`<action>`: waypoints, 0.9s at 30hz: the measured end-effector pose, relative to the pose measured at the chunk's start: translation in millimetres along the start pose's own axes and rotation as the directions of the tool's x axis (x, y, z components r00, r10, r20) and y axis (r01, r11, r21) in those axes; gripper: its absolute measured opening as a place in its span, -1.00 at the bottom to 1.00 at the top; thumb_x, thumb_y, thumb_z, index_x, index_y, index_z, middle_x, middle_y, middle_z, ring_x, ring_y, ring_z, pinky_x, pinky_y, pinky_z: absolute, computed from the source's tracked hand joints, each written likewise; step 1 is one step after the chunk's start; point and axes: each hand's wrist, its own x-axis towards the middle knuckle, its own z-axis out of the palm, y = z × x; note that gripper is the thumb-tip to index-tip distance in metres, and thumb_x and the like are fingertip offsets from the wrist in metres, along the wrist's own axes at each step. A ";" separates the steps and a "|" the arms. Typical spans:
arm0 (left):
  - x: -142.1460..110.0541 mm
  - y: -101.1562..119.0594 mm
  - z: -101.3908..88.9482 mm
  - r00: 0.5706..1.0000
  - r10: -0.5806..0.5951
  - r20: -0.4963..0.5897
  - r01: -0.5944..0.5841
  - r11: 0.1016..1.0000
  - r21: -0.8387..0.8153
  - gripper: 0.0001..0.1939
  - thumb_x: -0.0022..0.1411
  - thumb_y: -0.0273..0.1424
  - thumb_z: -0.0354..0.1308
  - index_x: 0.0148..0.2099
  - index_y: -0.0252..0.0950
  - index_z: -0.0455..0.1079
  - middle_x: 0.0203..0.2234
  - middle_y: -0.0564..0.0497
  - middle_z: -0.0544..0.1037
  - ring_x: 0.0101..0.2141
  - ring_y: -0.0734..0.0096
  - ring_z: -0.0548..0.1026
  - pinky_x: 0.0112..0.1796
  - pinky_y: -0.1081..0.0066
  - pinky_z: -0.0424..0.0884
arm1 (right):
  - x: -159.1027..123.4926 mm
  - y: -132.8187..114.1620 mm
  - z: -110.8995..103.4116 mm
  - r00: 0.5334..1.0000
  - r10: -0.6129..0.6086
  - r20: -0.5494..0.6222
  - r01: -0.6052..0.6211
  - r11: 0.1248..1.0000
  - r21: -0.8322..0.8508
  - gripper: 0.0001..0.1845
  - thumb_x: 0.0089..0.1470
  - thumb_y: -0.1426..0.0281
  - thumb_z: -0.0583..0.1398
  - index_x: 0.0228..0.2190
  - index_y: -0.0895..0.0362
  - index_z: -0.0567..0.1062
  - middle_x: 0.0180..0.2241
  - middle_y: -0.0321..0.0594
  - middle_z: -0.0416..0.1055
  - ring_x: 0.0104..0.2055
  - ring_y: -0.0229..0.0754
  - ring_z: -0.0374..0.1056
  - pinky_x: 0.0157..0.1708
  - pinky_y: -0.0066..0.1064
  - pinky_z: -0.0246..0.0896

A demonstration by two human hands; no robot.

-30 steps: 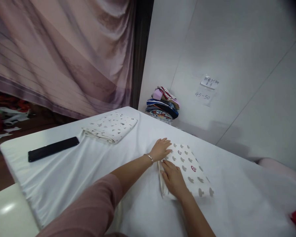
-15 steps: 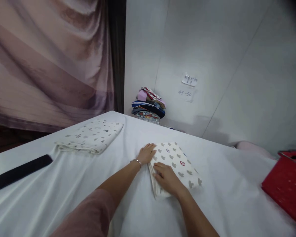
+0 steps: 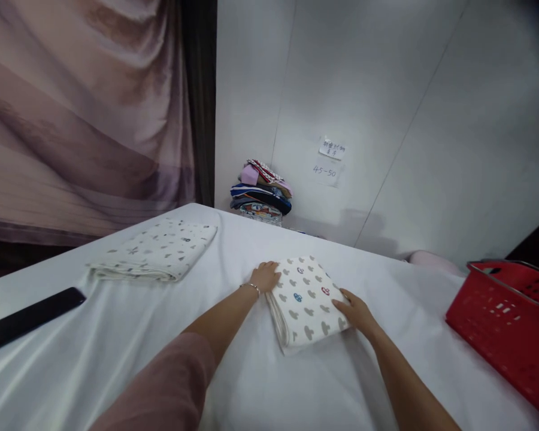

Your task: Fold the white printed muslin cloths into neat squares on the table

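A white folded cloth [image 3: 309,305] with grey mushroom-like shapes and a few blue and red ones lies on the white-covered table. My left hand [image 3: 265,276], with a bracelet at the wrist, rests flat on its upper left corner, fingers stretched out. At the cloth's right edge, my right hand [image 3: 354,310] pinches the border; the thumb shows on top and some fingers are hidden. Farther left lies a second folded cloth [image 3: 157,251], white with small grey prints, apart from both hands.
A red plastic basket [image 3: 503,323] with a metal handle stands at the right. A long black object [image 3: 31,320] lies at the left edge. Behind the table rises a stack of folded fabrics [image 3: 261,194] against the wall. A patterned curtain [image 3: 81,120] hangs at the left.
My right hand has moved from the left part of the mushroom-print cloth to its right edge. My left hand stays on the corner. The view has turned right, showing more of the basket.
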 end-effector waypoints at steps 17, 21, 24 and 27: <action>-57.4 45.5 -1.4 0.944 0.273 -0.187 -0.230 0.947 0.223 -0.48 0.18 -0.12 -0.06 0.11 -0.27 0.18 0.16 -0.13 0.16 0.17 0.12 0.04 0.12 0.06 -0.06 | -38.6 -66.7 14.3 0.932 -0.344 0.113 0.361 0.910 -0.204 -0.45 0.11 0.11 -0.02 0.09 0.05 0.25 0.20 -0.18 0.04 0.24 -0.08 -0.10 0.18 -0.13 -0.23; -40.6 45.1 14.3 0.959 0.283 -0.003 -0.280 0.953 0.115 -0.40 0.19 -0.02 -0.15 0.21 -0.18 0.04 0.24 -0.03 0.01 0.22 0.18 -0.10 0.14 0.02 -0.13 | -67.8 -70.3 29.1 0.916 -0.312 0.252 0.379 0.881 -0.283 -0.39 0.16 0.05 -0.14 0.16 0.03 0.10 0.25 -0.21 -0.14 0.29 -0.09 -0.33 0.19 -0.07 -0.40; -36.7 38.2 24.4 0.965 0.236 0.110 -0.242 0.969 0.041 -0.35 0.19 0.03 -0.23 0.24 -0.17 -0.01 0.26 0.00 -0.08 0.23 0.19 -0.15 0.13 -0.01 -0.13 | -75.9 -69.0 34.0 0.916 -0.325 0.235 0.389 0.863 -0.323 -0.39 0.18 0.05 -0.21 0.18 0.03 0.07 0.26 -0.23 -0.18 0.29 -0.11 -0.38 0.19 -0.10 -0.44; -36.5 34.8 27.5 0.966 0.234 0.111 -0.240 0.970 0.037 -0.34 0.18 0.03 -0.24 0.25 -0.17 -0.03 0.26 0.02 -0.11 0.24 0.20 -0.20 0.14 -0.01 -0.17 | -78.8 -71.7 32.0 0.918 -0.309 0.250 0.380 0.868 -0.320 -0.38 0.18 0.04 -0.21 0.18 0.03 0.07 0.26 -0.20 -0.19 0.29 -0.09 -0.36 0.19 -0.08 -0.44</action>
